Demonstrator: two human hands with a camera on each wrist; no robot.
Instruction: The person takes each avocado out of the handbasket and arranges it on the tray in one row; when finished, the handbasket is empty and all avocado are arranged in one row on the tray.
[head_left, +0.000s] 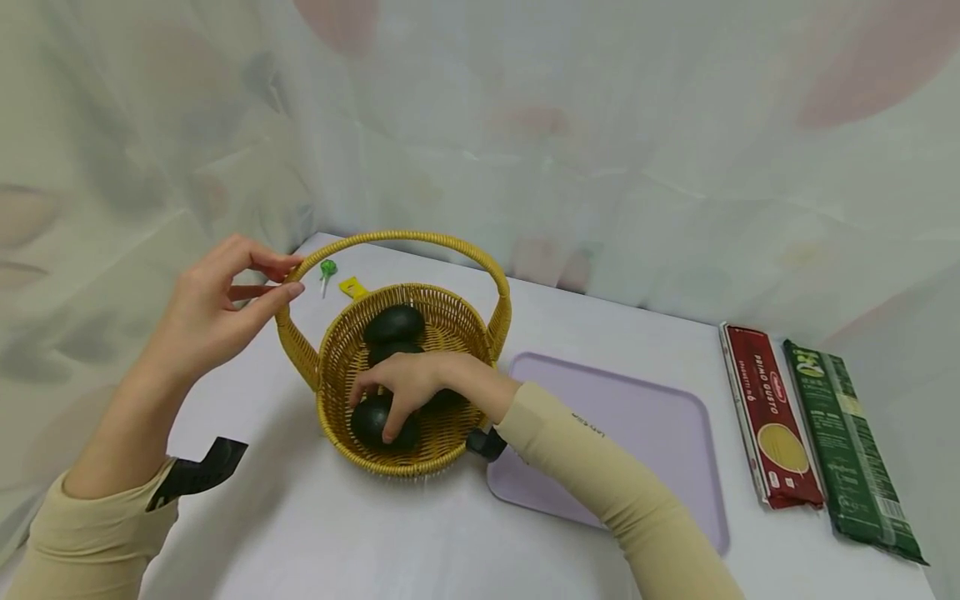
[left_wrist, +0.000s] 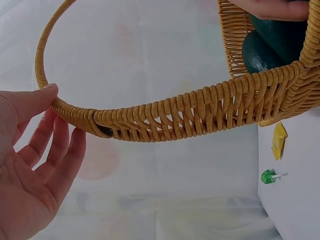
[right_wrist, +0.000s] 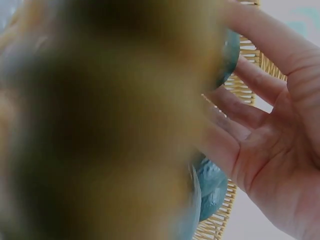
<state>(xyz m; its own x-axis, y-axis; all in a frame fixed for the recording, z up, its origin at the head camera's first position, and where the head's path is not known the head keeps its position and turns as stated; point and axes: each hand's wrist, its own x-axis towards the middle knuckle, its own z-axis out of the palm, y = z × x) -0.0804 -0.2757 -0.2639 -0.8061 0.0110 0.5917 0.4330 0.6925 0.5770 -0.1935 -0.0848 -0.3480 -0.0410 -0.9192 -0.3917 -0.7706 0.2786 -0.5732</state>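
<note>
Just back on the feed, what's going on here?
A person's left hand pinches the handle of a wicker basket. Their right hand is inside it, thumb and fingers around a dark, avocado-like fruit, with more such fruit beyond. A lilac tray lies to the basket's right, then a red spaghetti pack and a green pack.

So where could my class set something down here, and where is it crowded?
Bare: the white tabletop in front of the basket, between left sleeve and right sleeve; the narrow strip between the purple tray and the red packet; the tray's part beyond the right sleeve. Crowded: inside the basket, where the right hand is among dark oval objects.
</note>
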